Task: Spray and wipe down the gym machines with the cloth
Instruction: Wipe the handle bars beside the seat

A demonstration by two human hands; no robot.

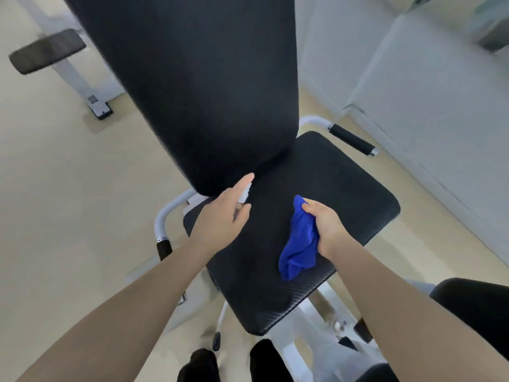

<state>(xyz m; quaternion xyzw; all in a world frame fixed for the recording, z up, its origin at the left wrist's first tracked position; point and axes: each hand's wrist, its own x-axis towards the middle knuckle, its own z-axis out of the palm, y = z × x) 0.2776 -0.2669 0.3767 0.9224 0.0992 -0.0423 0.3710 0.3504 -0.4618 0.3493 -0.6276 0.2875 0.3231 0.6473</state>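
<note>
Bunched blue cloth (298, 244) in right grip (326, 230) — left grip (223, 216) around white sprayer (244, 194) — textured black seat (330, 194)

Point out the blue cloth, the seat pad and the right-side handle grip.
blue cloth (298, 244): head view, bunched middle.
seat pad (344, 205): head view, bare top surface.
handle grip (351, 139): head view, black foam sleeve.

Floor (55, 188): I see a pale cream, smooth surface running across the whole left side and on under the equipment.
Wall (440, 119): light grey-white panels on my right, meeting the floor along a slanting line.
Second bench (46, 51): a dark pad on a white frame at upper left, well apart, blurred.
Upper right corner (490, 23): something greenish-grey, possibly a window or a cabinet; I cannot tell.
Light: soft and even from where I watch.
</note>
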